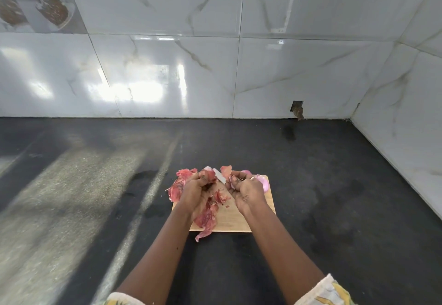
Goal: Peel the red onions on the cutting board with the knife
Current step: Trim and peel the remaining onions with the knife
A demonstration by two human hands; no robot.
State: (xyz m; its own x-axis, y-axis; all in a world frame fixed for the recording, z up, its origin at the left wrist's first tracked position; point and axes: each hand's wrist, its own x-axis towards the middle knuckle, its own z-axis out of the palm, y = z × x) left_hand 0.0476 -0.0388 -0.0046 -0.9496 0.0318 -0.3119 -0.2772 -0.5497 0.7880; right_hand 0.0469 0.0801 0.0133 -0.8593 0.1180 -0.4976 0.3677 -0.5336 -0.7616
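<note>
Hands: two, both over the cutting board (239,223), bare forearms reaching in from the near edge.
Left hand (198,191): one; grip clenched on a bunch of red onion skins (181,177), which spill out to its left and below the palm.
Right hand (247,192): one; fingers curled, grip grasping a few pale scraps of the same skins; a ring shows on one finger.
Cutting board: one, light wood, lying flat on the counter (95,185).
Knife (218,176): one; only a pale blade shows, slanting between the two hands. The handle is hidden, and it cannot be told whether a hand holds it.
Peeled red onions (262,182): two countable, pale pink, at the board's far right corner just beyond the right hand.
Loose skins: many. One strip hangs over the board's near edge onto the counter.
Counter: one, dark and streaked with light.
Wall tiles (167,65): glossy white marble pattern, behind and to the right.
Sleeves (330,290): two, patterned, at the bottom edge.
</note>
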